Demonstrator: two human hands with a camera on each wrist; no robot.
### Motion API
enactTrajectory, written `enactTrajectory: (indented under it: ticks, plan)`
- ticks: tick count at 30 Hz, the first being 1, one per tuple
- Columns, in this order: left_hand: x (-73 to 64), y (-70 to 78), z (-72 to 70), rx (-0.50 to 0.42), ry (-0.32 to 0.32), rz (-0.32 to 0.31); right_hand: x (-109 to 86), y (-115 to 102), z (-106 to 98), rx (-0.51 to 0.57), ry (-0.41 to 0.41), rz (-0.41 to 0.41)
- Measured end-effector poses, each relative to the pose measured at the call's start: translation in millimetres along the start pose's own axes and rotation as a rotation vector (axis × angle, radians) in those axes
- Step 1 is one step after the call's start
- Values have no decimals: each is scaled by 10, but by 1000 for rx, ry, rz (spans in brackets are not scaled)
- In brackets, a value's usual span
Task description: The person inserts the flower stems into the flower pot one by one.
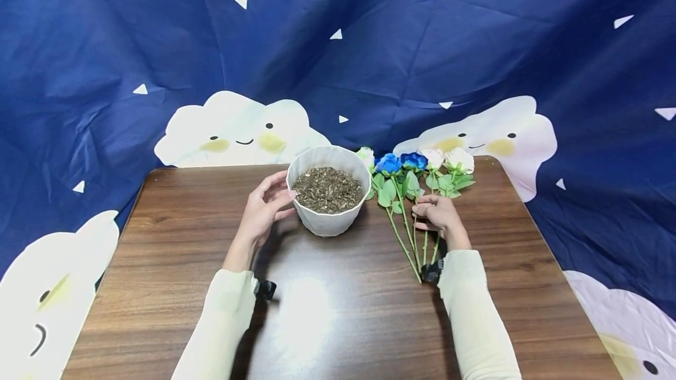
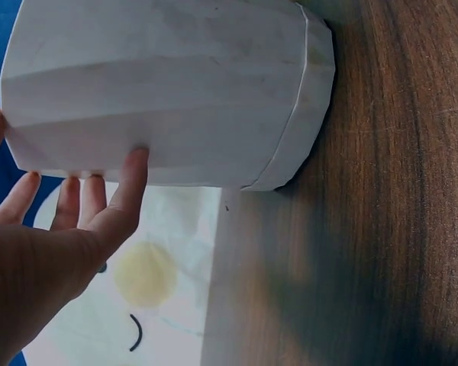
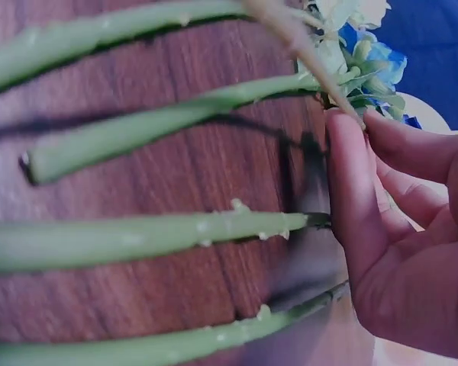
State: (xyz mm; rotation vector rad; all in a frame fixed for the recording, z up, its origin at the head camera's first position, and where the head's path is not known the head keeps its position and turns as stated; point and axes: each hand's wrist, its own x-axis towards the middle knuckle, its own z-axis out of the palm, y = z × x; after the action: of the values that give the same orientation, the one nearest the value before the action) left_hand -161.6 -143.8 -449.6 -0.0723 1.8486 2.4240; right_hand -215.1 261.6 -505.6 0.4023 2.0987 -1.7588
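Observation:
A white faceted flower pot (image 1: pixel 328 225) stands on the table, filled with dark soil (image 1: pixel 328 190). My left hand (image 1: pixel 266 209) is at its left side, thumb near the rim; in the left wrist view, lightly bent fingers (image 2: pixel 130 187) rest against the pot's wall. Several long-stemmed roses lie to the right of the pot, with blue blooms (image 1: pixel 389 164) and pale ones (image 1: pixel 459 160). Between thumb and forefinger, my right hand (image 1: pixel 442 216) pinches one thin brownish stem (image 3: pixel 309 53), which leads up toward the dark blue rose (image 1: pixel 413 161). Other green stems (image 3: pixel 137 240) pass beneath that hand.
The brown wooden table (image 1: pixel 185 286) has its far edge just behind the pot and the blooms. Beyond it hangs a dark blue cloth (image 1: pixel 317 63) printed with white clouds. A black strap with a camera (image 1: pixel 265 289) sits on each wrist.

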Motion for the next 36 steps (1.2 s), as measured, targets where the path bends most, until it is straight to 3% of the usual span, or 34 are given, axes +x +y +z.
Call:
enactTrajectory:
  ticks: [10,27,36]
  plan:
    - [4,3,3,11,-3,-2,-61,-42,-9,239,-84,10]
    - [13,-22,-16,-11,-26,7,-134,-202,33,652,-144,-137]
    - [5,-13,-7,-7,-24,5,-129,-225,117,887,-291,-216]
